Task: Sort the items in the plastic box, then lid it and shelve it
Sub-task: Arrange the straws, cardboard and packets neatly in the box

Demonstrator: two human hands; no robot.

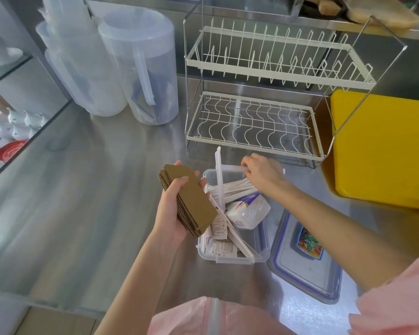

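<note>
- Two clear jugs (121, 66) at the bench's (87, 184) far left corner, well apart from the sorting.
- Left hand (177, 209) curled round a stack of brown cardboard sleeves (190, 201), lifted over the left rim of the plastic box (261, 240) near the front edge; likely held out to free room inside.
- Wrapped straws (230, 187), sachets (219, 247) and a tissue pack (248, 211) jumbled in the box, one straw standing upright; sorting plainly unfinished.
- Right hand (264, 172) reaching to the box's far rim, fingers pinching a straw wrapper (232, 168), probably to gather the straws.
- Lid (305, 259) flat just right of the box, not yet fitted.
- White dish rack (257, 93) behind; yellow board (382, 151) at the right edge.
</note>
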